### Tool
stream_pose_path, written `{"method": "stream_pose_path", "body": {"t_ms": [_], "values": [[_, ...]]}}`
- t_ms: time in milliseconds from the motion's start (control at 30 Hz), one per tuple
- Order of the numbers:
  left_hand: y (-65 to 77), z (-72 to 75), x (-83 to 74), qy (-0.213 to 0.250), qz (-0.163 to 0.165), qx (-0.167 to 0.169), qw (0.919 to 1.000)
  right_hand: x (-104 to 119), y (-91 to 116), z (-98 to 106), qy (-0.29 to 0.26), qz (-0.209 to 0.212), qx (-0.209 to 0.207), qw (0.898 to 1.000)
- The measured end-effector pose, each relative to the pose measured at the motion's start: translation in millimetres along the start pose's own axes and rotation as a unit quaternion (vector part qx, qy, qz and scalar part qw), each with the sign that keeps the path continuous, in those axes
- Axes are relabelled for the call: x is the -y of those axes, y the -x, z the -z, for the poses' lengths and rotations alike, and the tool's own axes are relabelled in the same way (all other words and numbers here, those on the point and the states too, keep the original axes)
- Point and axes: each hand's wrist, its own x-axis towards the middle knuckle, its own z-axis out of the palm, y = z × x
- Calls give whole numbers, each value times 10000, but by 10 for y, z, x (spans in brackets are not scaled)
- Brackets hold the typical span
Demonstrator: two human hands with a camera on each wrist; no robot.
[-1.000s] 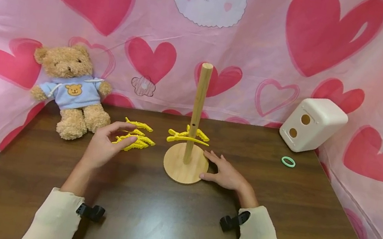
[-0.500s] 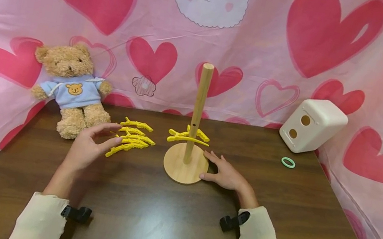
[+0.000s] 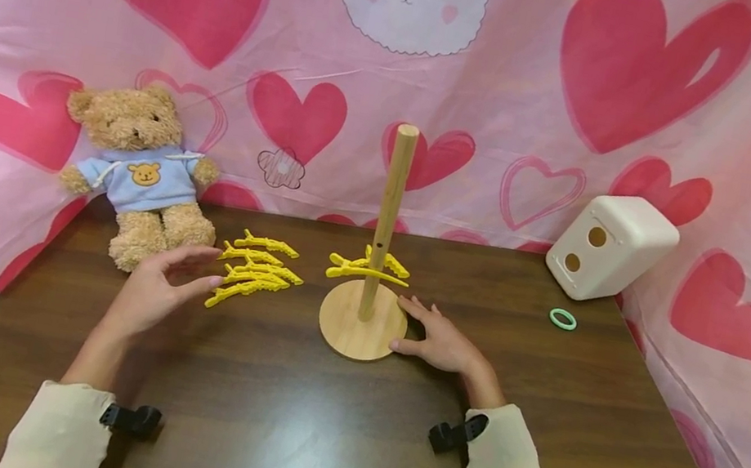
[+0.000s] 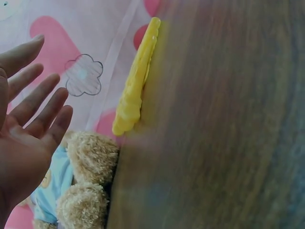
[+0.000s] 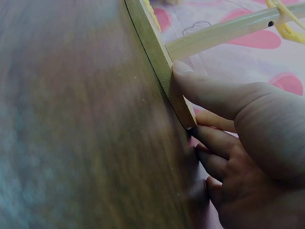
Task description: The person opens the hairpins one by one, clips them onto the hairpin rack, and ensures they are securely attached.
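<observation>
Several yellow alligator hair clips (image 3: 256, 280) lie fanned out on the table; one clip (image 4: 133, 93) shows edge-on in the left wrist view. My left hand (image 3: 149, 295) hovers just left of them, holding nothing, with thumb and fingers apart. At the middle stands an upright wooden pole (image 3: 393, 195) on a round base (image 3: 341, 328). Two more yellow clips (image 3: 354, 270) sit at the pole's lower part, above the base. My right hand (image 3: 442, 343) holds the base's right rim between thumb and fingers; the thumb (image 5: 190, 78) presses its edge in the right wrist view.
A teddy bear (image 3: 156, 181) in a blue hoodie sits at the back left. A white box (image 3: 612, 249) with two round holes stands at the back right, a mint-green ring (image 3: 562, 319) in front of it. A pink heart-print cloth (image 3: 508, 107) hangs behind the table.
My left hand has drawn back to the left and slightly down, away from the clips, so more of them show. My right hand and the stand have not moved.
</observation>
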Motion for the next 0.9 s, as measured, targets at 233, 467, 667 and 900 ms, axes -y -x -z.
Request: {"method": "stream_pose_path", "body": {"t_ms": [233,467,667,900], "values": [[-11,25,33,35,320,353,9989,-18,-7,-11,-27,28,-9,10000],[-29,43,101,57,556,889,9945,-35,-25,-19,9,19,17,10000],[-63,54,215,144,603,927,9938,-30,-16,-12,-5,-54,22,10000],[-96,65,318,134,694,1027,9922,-29,-10,-1,-14,-2,6,10000]]}}
